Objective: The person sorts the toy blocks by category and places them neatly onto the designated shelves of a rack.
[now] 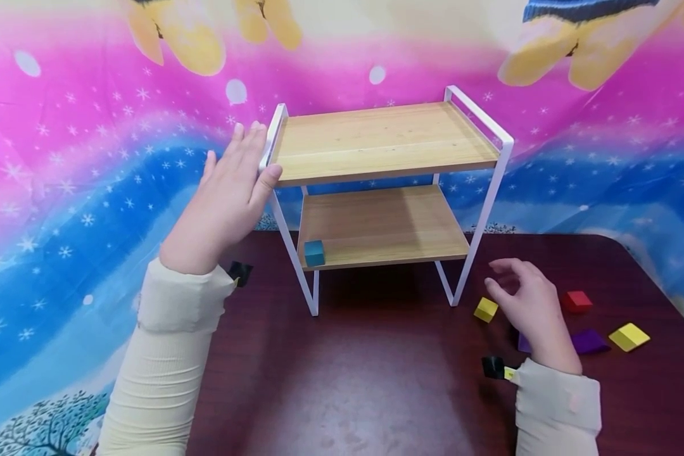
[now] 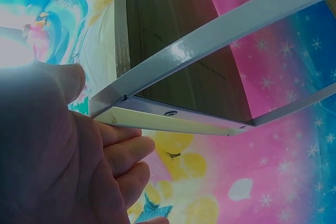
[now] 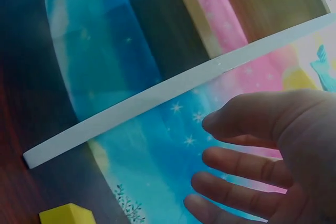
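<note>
A two-tier shelf (image 1: 387, 142) with wooden boards and a white metal frame stands on the table. My left hand (image 1: 222, 199) rests against the top left rail, its fingers straight; in the left wrist view the fingers lie along the outside of the white frame (image 2: 184, 51). On the lower board (image 1: 382, 221), near its front left corner, sits a teal cube (image 1: 314, 253). My right hand (image 1: 530, 310) is to the right of the shelf, fingers loosely bent and holding nothing. Closest to it is a yellow block (image 1: 486, 310), just left of the thumb.
Right of my right hand lie a red block (image 1: 577, 302), a purple piece (image 1: 589, 342) partly hidden by the hand, and another yellow block (image 1: 629, 337). The dark wooden table (image 1: 342, 386) ends at a patterned cloth backdrop (image 1: 120, 145) behind the shelf.
</note>
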A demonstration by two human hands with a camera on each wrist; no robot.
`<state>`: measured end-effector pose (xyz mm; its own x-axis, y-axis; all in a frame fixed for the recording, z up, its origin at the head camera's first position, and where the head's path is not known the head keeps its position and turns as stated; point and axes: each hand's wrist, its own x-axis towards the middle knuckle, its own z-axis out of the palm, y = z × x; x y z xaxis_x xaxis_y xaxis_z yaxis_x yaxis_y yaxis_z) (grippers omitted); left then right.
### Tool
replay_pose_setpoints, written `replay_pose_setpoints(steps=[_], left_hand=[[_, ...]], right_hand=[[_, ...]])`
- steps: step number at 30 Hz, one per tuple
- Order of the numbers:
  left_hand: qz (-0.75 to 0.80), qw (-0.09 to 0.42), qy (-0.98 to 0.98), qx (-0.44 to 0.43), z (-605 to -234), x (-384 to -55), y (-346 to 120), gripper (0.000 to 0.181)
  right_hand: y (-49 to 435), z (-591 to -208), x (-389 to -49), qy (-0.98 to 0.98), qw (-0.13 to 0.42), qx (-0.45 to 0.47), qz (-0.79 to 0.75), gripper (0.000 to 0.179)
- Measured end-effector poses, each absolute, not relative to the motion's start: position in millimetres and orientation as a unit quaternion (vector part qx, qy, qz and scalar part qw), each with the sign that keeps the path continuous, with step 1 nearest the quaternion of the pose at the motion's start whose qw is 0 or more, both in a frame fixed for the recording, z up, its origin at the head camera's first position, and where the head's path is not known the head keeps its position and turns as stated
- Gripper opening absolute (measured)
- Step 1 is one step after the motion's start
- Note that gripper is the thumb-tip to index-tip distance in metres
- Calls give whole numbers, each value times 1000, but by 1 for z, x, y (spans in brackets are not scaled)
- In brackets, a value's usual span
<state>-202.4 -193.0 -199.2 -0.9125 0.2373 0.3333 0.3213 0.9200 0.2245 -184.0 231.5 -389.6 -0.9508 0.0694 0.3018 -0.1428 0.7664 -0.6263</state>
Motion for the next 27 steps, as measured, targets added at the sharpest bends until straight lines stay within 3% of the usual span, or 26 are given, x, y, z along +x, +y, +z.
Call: replay_pose_setpoints(steps=[27], left_hand=[[-131,150,-970,-143,-199,-202,-191,70]], right_hand=[[237,-419,-202,-948,-20,-16,317,49]])
